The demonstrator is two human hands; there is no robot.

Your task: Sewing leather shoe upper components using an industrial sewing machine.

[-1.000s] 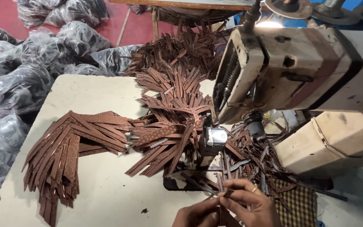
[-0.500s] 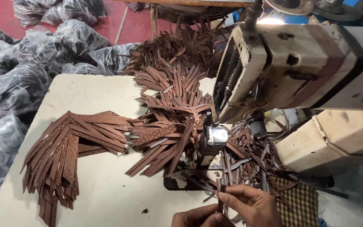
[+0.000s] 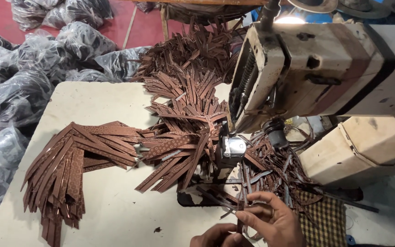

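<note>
Between both hands' grip, right hand (image 3: 270,219) and left hand (image 3: 216,237), stands a brown strip (image 3: 240,218).

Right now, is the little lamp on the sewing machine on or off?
On. The lamp glows bright white at the top of the sewing machine.

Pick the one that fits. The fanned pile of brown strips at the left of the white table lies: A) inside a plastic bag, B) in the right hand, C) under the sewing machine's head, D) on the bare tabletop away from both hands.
D: the fanned pile of brown strips lies on the white table, well left of the left hand and right hand.
</note>
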